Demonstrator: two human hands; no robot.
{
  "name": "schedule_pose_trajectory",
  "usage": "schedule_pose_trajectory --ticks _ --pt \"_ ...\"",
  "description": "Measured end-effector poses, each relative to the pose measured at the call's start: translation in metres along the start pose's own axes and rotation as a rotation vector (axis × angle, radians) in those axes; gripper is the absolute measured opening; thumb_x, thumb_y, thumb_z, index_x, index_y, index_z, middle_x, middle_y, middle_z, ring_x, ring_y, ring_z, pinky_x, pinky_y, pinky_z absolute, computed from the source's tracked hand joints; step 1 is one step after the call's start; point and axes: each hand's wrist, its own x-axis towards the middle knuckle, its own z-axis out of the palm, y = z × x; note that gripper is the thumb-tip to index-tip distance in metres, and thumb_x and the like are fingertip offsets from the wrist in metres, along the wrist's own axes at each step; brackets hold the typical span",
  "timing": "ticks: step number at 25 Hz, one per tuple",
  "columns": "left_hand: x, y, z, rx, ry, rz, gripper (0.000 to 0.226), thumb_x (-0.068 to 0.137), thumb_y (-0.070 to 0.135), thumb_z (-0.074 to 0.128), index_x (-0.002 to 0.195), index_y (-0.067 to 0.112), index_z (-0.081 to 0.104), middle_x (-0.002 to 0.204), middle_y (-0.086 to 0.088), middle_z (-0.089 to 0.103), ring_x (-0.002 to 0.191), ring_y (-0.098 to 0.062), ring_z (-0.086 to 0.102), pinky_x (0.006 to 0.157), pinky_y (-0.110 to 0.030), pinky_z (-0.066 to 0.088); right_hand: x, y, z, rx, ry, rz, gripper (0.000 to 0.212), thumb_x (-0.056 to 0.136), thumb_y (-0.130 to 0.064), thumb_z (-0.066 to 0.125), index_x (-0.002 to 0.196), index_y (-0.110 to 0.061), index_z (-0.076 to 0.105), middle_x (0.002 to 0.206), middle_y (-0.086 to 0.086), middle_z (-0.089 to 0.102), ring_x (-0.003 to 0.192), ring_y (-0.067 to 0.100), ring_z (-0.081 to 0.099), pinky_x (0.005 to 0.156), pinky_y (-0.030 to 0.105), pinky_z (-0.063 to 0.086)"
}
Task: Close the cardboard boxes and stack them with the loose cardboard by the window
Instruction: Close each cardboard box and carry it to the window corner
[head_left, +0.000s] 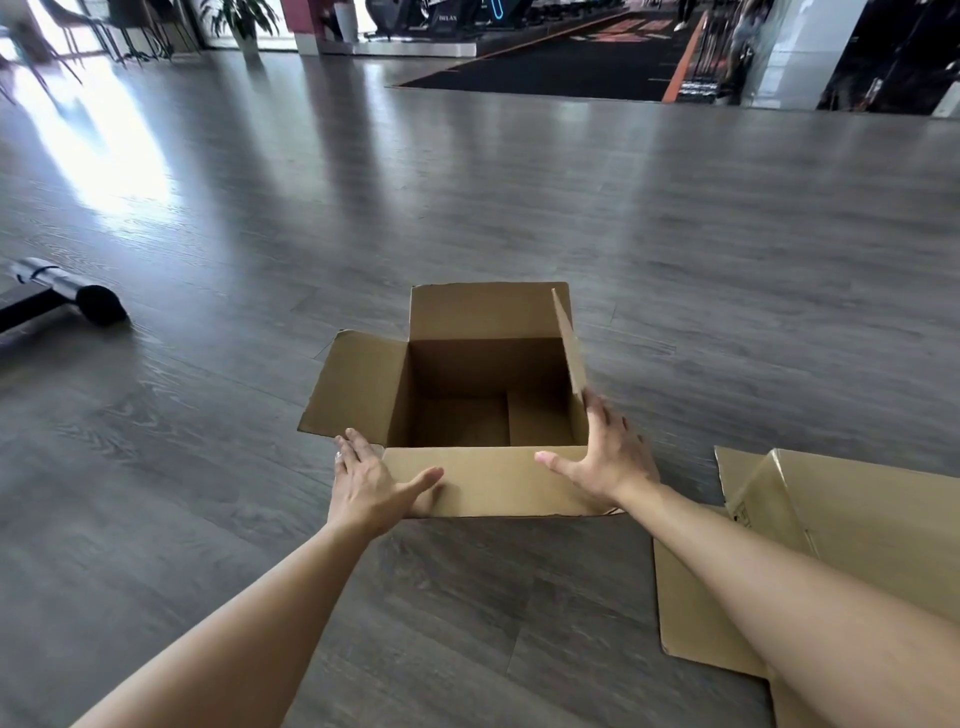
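- The box (488, 395) stands on the grey floor (467, 182), mouth up and all flaps open; its inside shows bare down to the bottom.
- Its longer side runs left to right across the view: far flap upright, left flap splayed outward, right flap seen almost edge-on, near flap folded down toward the person.
- The left hand (371, 488) lies flat on the near flap's left end, fingers spread, thumb along the cardboard.
- The right hand (610, 457) rests spread at the near right corner (its fingertips touch the right flap's base; the palm side is hidden).
- Loose cardboard (810, 525) lies to the right, cut off by the frame and partly behind the right forearm.
- At the far left lies a dark roll (78, 296), hard to make out.
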Motion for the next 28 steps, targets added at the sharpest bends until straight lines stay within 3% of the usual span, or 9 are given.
schedule_pose_trajectory --ticks 9,14,18,22,25,28 --pt "0.006 0.019 -0.005 -0.386 0.093 -0.185 0.14 0.075 0.075 0.066 0.152 0.0 -0.024 0.166 -0.019 -0.01 0.155 -0.031 0.003 0.122 -0.042 0.019 0.005 0.008 0.03 -0.157 -0.209 -0.069 0.104 0.073 -0.094 0.019 0.158 -0.037 0.002 0.167 0.0 -0.008 0.153 0.024 -0.007 0.12 0.05 0.015" --pt "0.015 0.027 -0.008 -0.494 0.152 -0.225 0.137 0.079 0.069 0.069 0.151 0.002 -0.028 0.165 -0.02 0.014 0.146 -0.038 0.031 0.116 -0.046 0.034 0.004 0.01 0.033 -0.152 -0.2 -0.069 0.105 0.072 -0.096 0.015 0.158 -0.037 0.002 0.167 -0.001 -0.011 0.153 0.022 -0.011 0.12 0.05 0.016" --pt "0.007 0.031 -0.004 -0.446 0.245 -0.131 0.139 0.078 0.07 0.067 0.149 0.008 -0.035 0.166 -0.021 0.009 0.15 -0.037 0.023 0.121 -0.044 0.027 0.003 0.009 0.033 -0.146 -0.205 -0.07 0.105 0.072 -0.096 0.013 0.158 -0.037 0.002 0.167 -0.002 -0.011 0.153 0.023 -0.011 0.12 0.05 0.017" --pt "-0.002 0.035 0.002 -0.311 0.288 0.109 0.141 0.075 0.073 0.068 0.149 0.016 -0.037 0.167 -0.017 0.003 0.152 -0.033 0.017 0.124 -0.045 0.019 0.004 0.007 0.033 -0.138 -0.202 -0.065 0.104 0.073 -0.095 0.014 0.158 -0.036 0.003 0.167 -0.001 -0.01 0.152 0.023 -0.012 0.12 0.05 0.017" --pt "-0.001 0.039 0.005 -0.121 0.267 0.293 0.131 0.075 0.08 0.06 0.156 0.019 -0.023 0.167 -0.009 0.011 0.15 -0.027 0.022 0.121 -0.044 0.021 0.003 0.006 0.033 -0.123 -0.207 -0.059 0.105 0.072 -0.096 0.015 0.158 -0.037 0.005 0.167 -0.002 -0.01 0.152 0.021 -0.012 0.12 0.049 0.016" --pt "0.004 0.04 0.012 0.135 0.144 0.347 0.109 0.079 0.084 0.046 0.161 0.026 0.003 0.167 -0.002 0.013 0.152 -0.024 0.014 0.123 -0.045 0.012 0.003 0.007 0.031 -0.108 -0.218 -0.061 0.106 0.071 -0.096 0.014 0.158 -0.036 0.006 0.167 -0.002 -0.011 0.152 0.02 -0.013 0.12 0.047 0.015"
